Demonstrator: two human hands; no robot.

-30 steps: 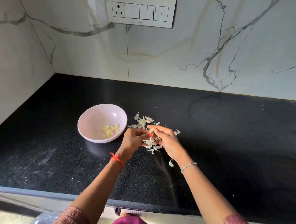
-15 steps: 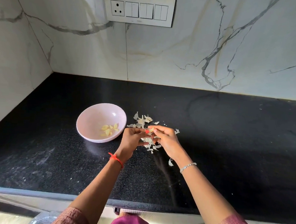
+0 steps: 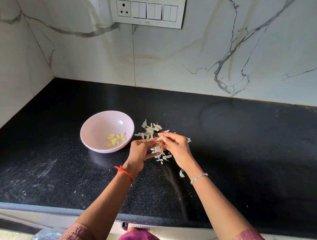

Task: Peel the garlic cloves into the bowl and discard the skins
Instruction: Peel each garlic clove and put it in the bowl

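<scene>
Garlic clove (image 3: 160, 138) pinched by right hand (image 3: 177, 149), left hand (image 3: 139, 152) nipping its skin. Best: strip skin over the loose skins (image 3: 150, 128), then drop clove into bowl (image 3: 90, 123) at 9 o'clock.

We see a smooth, glossy bowl (image 3: 97, 126) on a polished, speckled stone counter (image 3: 244, 163), dry papery skins (image 3: 150, 128) beside the bowl, and a glossy veined marble wall (image 3: 196, 57) behind it.
</scene>
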